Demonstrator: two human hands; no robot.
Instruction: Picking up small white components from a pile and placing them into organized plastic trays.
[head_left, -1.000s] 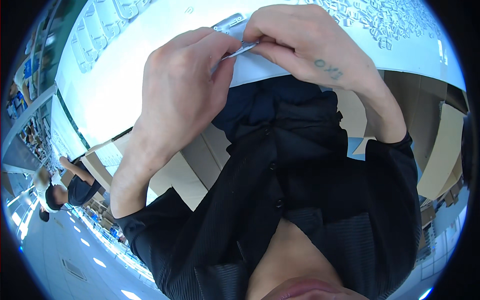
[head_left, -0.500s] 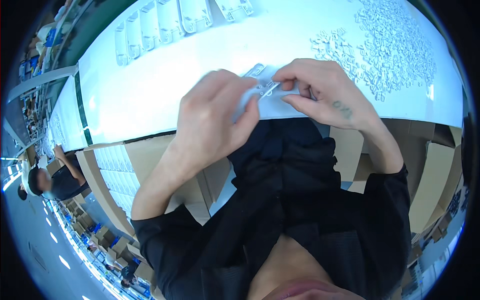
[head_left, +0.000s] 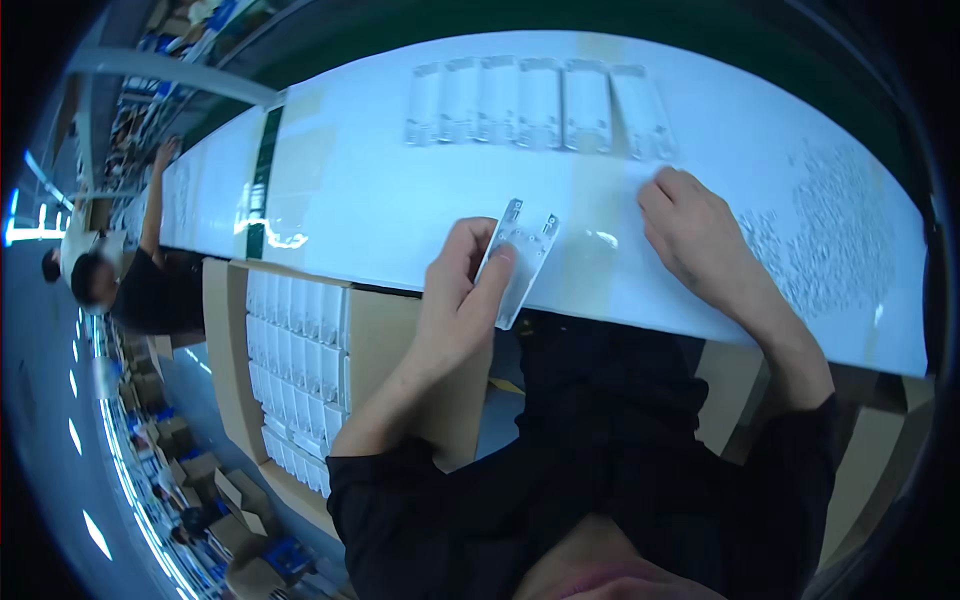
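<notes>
My left hand (head_left: 463,290) grips a whitish, see-through plastic casing (head_left: 530,246), long and shallow with two prongs at its far end. The thumb presses on its inner face, and the casing hangs over the table's near edge. My right hand (head_left: 697,238) is over the table with fingers curled together, their tips just short of the near end of a slanted casing (head_left: 640,108). Whatever those fingers may hold is hidden. That slanted casing ends a row of several like casings (head_left: 499,100) at the far side.
Small clear plastic pieces (head_left: 840,235) lie heaped on the white table (head_left: 350,190) at the right. A cardboard box (head_left: 226,350) with stacked casings (head_left: 295,350) stands below the near edge at left. Another person (head_left: 150,290) sits further left.
My hands have parted: the right has moved right and away toward the row, while the left keeps the casing. The view has shifted, bringing the whole row into sight.
</notes>
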